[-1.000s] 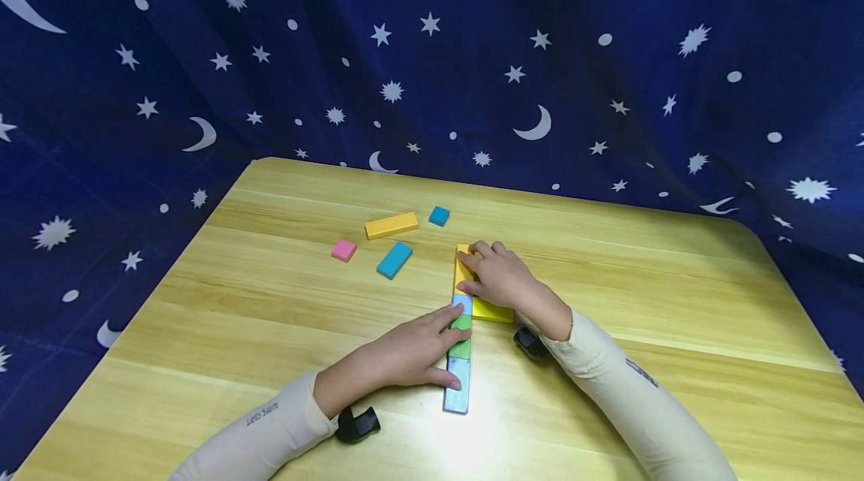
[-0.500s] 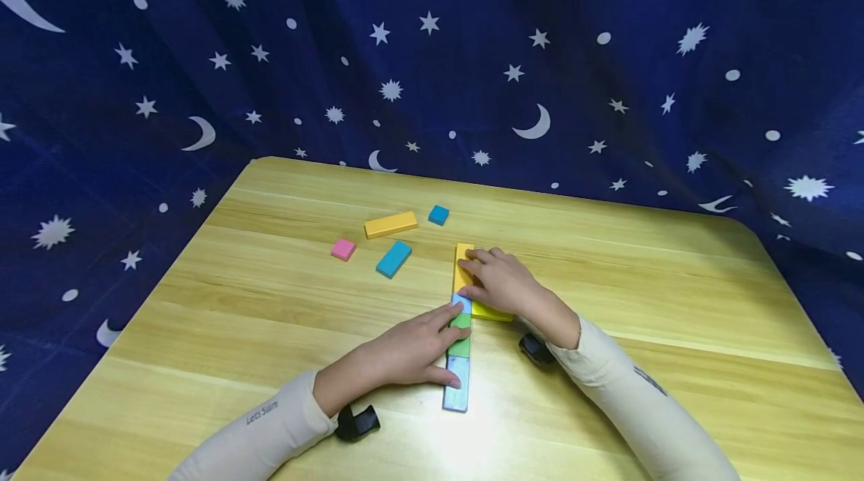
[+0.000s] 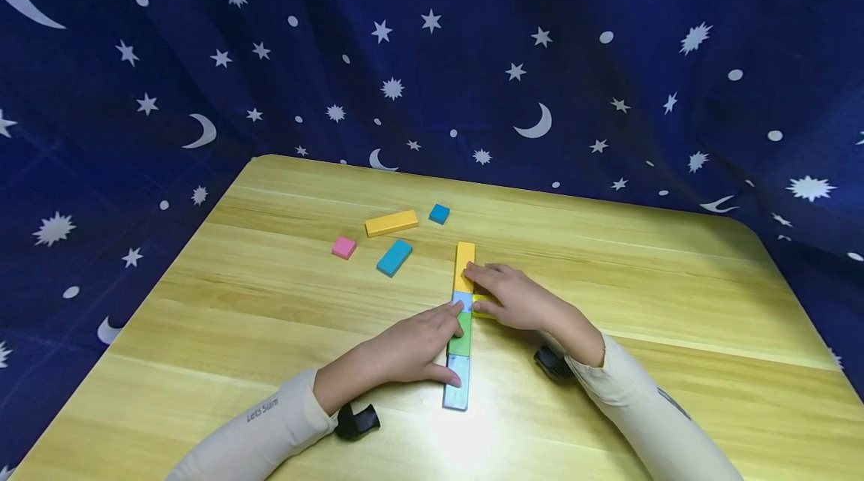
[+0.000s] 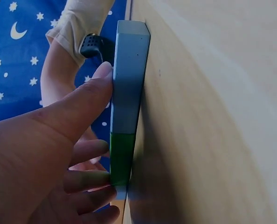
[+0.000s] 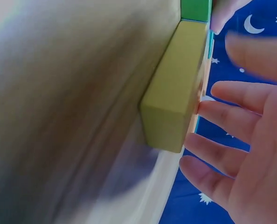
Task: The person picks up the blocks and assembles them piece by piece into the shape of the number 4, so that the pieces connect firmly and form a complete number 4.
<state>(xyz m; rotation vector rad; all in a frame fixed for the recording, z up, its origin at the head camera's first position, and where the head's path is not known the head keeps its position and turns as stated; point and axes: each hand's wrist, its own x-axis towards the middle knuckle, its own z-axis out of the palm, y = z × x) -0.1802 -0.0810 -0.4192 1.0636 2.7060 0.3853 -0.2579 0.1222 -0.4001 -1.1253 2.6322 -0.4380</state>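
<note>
A straight column of flat blocks lies on the table: orange (image 3: 465,254) at the far end, then a small light blue block (image 3: 459,296), a green block (image 3: 460,344) and a longer light blue block (image 3: 456,397) nearest me. My left hand (image 3: 408,350) rests over the column's left side, its thumb on the near light blue block and fingertips by the green and small blue blocks. A yellow block (image 5: 173,70) sticks out to the right of the column, mostly hidden in the head view. Above it my right hand (image 3: 523,301) spreads its fingers, holding nothing.
Left of the column lie loose blocks: a second orange block (image 3: 391,223), a small blue block (image 3: 439,214), a blue rectangular block (image 3: 394,258) and a pink block (image 3: 343,247). A dark blue star-patterned cloth (image 3: 432,76) hangs behind the wooden table (image 3: 236,301).
My right hand has drawn back to the right and slightly toward me, off most of the column's orange block. My left hand stays almost in place, and the blocks look unmoved.
</note>
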